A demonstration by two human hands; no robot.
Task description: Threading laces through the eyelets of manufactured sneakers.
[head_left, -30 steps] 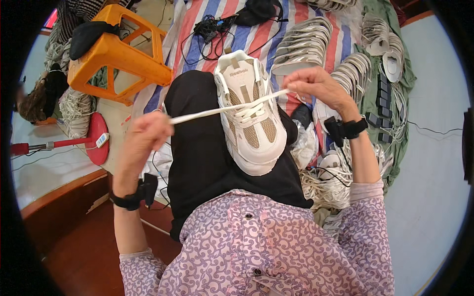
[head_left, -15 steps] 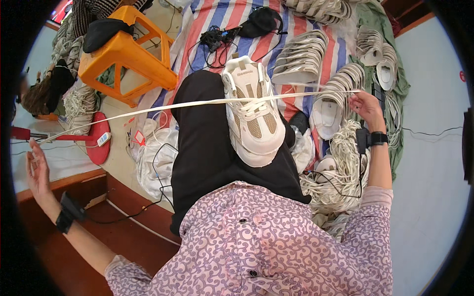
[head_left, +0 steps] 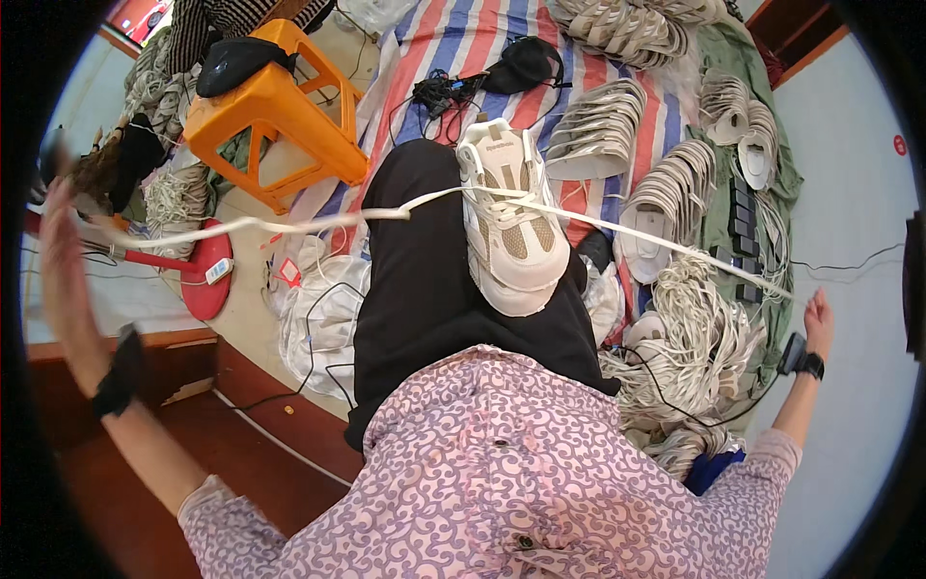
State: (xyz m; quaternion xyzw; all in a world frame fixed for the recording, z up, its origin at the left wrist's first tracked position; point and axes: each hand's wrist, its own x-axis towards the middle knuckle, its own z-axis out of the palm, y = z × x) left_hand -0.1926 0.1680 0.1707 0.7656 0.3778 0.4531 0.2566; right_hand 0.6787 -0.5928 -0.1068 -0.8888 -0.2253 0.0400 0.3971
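Observation:
A white and beige sneaker (head_left: 513,224) rests on my lap, on black trousers, toe toward me. A long white lace (head_left: 318,224) runs through its upper eyelets and stretches out to both sides. My left hand (head_left: 60,253) is flung far out to the left, blurred, pulling one end of the lace. My right hand (head_left: 818,316) is stretched far to the right and grips the other end. Both arms wear black wrist straps.
An orange plastic stool (head_left: 273,114) stands at the upper left, a red round stand base (head_left: 204,280) below it. Rows of white shoe soles (head_left: 600,125) lie on a striped cloth ahead. A heap of white laces (head_left: 699,357) sits by my right knee.
Both hands have swung outward from the sneaker, drawing the lace taut through the eyelets. The right hand has moved lower and farther right; the left is raised at the far left.

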